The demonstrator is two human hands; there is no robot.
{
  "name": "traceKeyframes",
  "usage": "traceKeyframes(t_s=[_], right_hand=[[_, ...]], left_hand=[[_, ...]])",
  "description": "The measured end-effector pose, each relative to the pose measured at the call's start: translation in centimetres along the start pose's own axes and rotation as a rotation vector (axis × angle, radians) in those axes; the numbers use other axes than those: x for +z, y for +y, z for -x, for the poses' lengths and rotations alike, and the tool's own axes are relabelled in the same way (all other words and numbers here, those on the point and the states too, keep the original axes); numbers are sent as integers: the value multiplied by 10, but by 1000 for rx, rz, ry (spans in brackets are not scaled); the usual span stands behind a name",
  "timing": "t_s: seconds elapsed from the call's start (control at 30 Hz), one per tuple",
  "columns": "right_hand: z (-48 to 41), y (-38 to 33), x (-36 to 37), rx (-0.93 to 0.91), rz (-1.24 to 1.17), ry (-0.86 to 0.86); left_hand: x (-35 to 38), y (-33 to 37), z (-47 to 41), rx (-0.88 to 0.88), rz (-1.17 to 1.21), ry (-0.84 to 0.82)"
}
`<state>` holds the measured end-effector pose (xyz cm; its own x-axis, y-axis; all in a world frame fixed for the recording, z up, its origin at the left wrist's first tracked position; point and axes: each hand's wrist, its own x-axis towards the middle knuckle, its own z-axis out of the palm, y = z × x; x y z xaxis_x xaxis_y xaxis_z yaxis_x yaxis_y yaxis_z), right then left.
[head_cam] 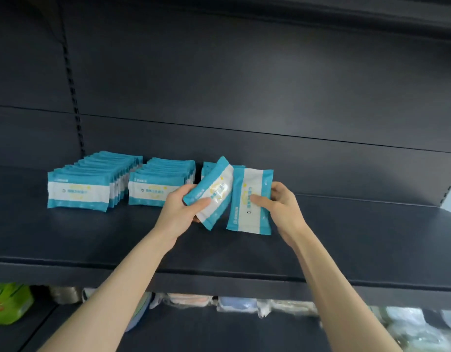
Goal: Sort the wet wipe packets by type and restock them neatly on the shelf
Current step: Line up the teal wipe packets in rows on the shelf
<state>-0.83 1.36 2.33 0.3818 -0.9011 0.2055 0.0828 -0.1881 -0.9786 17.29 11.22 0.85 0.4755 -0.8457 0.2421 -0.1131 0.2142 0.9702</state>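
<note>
On the dark shelf [346, 237] stand two rows of teal-and-white wet wipe packets: a long left row [78, 191] and a shorter middle row [153, 191]. A third row [206, 167] begins behind my hands, mostly hidden. My left hand [181, 212] grips a tilted packet [214, 191] by its lower left corner. My right hand [280, 207] holds another packet [251, 201] upright on its short end, thumb on its front, fingers behind its right edge. The two held packets sit side by side, nearly touching.
The shelf's right half is bare dark metal up to a slotted upright [450, 184]. Another slotted upright [74, 97] runs up the back panel at left. Below the shelf lie a green package [8, 303] and several blurred pale packs [239, 304].
</note>
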Motion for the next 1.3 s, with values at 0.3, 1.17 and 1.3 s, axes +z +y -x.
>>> traceKeyframes(t_s=[0.3,1.17,1.3], right_hand=[[-62,6,-10,-20,23,-10],[-102,39,-6,-7,39,62],[-100,35,-4,-17,-50,73]], left_hand=[[0,-14,-62,93,-455,82],[27,-40,-127,491,-1122,32],[27,-32,-118,481,-805,32]])
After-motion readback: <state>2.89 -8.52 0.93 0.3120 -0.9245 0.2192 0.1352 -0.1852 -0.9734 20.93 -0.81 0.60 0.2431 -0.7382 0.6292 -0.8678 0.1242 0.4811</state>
